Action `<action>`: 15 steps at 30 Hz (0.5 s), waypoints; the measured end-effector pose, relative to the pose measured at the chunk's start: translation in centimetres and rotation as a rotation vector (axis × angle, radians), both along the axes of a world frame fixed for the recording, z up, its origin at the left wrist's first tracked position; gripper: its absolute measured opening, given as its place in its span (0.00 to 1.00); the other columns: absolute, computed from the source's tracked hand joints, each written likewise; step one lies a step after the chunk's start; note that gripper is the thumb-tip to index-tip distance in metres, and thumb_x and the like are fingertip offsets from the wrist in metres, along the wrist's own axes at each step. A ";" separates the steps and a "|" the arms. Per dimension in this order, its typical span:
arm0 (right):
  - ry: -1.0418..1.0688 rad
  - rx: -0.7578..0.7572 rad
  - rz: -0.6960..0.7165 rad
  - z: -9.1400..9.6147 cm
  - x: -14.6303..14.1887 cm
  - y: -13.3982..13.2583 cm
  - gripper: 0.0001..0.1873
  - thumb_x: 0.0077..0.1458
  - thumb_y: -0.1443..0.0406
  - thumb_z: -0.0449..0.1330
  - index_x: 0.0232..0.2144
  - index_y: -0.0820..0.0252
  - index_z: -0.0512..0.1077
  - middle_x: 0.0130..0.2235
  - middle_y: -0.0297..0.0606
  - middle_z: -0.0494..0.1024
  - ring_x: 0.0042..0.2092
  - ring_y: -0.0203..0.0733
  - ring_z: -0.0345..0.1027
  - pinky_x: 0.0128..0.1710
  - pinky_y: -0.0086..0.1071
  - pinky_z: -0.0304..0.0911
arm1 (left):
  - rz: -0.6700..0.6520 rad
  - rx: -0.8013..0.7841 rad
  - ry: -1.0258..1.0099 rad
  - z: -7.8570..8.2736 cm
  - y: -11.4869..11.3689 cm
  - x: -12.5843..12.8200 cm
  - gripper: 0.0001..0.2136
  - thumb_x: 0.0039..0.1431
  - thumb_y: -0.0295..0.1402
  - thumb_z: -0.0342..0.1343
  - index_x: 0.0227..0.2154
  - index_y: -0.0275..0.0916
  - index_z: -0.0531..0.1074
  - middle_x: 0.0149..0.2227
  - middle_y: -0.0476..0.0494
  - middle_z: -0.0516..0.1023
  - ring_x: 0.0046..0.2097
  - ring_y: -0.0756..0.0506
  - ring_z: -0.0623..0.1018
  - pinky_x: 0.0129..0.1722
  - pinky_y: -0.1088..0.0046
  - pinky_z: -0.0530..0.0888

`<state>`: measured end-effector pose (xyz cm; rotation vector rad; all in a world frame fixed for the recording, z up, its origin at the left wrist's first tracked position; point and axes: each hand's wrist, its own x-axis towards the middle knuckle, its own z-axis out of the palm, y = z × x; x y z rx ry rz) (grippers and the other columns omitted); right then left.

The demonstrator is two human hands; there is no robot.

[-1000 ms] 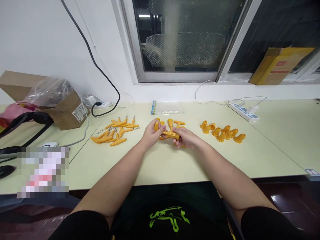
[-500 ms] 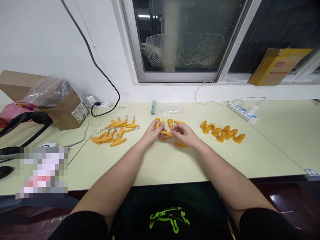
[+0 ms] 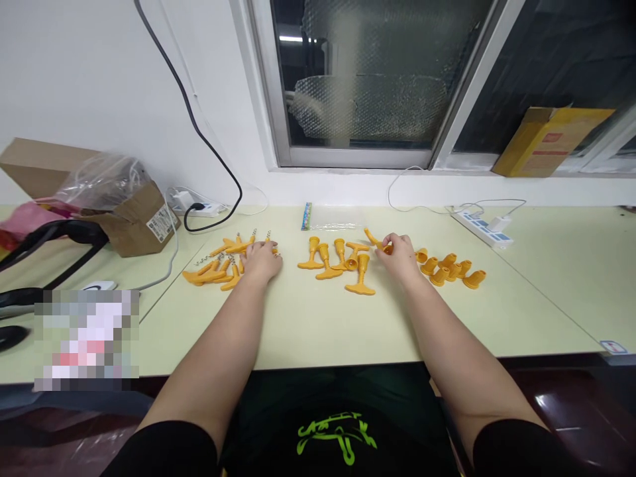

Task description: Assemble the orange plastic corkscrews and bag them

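Observation:
My left hand (image 3: 264, 261) reaches down onto a loose pile of yellow T-handled corkscrews (image 3: 203, 277) with bare metal spirals. Its fingers close on one corkscrew (image 3: 268, 237), mostly hidden beneath them. My right hand (image 3: 400, 258) pinches a yellow piece with a curved T-handle (image 3: 371, 236); a round cup opening shows by the fingertips. Between the hands stand or lie several corkscrews with sleeves fitted (image 3: 363, 270). Right of my right hand is a group of loose yellow cone-shaped sleeves (image 3: 439, 275).
A clear plastic bag (image 3: 332, 217) lies behind the middle group. Power strips (image 3: 481, 226) with cables sit along the wall. An open cardboard box (image 3: 142, 218) and a black curved frame (image 3: 74, 232) occupy the left side of the table (image 3: 308, 331).
My hands have parted from the middle. The left has moved left onto the corkscrew pile; the right has moved right with a yellow piece. The middle group is now uncovered.

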<state>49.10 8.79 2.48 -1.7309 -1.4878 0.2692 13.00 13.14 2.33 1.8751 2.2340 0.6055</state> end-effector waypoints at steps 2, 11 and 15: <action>-0.022 -0.056 0.027 -0.5 -0.5 0.0 0.07 0.52 0.64 0.64 0.34 0.56 0.71 0.43 0.38 0.64 0.36 0.40 0.66 0.48 0.40 0.66 | 0.017 -0.023 0.010 -0.4 0.4 -0.1 0.23 0.53 0.36 0.58 0.53 0.45 0.75 0.63 0.29 0.69 0.68 0.25 0.59 0.67 0.33 0.49; -0.239 -0.047 -0.115 1.0 2.8 -0.2 0.16 0.57 0.57 0.62 0.46 0.55 0.78 0.50 0.47 0.72 0.56 0.58 0.63 0.57 0.49 0.58 | 0.031 -0.006 0.033 -0.8 1.0 -0.3 0.19 0.55 0.39 0.57 0.49 0.45 0.78 0.61 0.29 0.71 0.67 0.24 0.61 0.67 0.32 0.47; -0.298 -0.265 -0.328 1.9 5.7 -0.2 0.18 0.54 0.55 0.62 0.46 0.52 0.77 0.52 0.47 0.75 0.57 0.62 0.63 0.56 0.58 0.52 | 0.020 0.022 0.019 -0.7 1.0 -0.1 0.16 0.56 0.37 0.58 0.47 0.44 0.78 0.58 0.28 0.73 0.65 0.23 0.62 0.66 0.30 0.47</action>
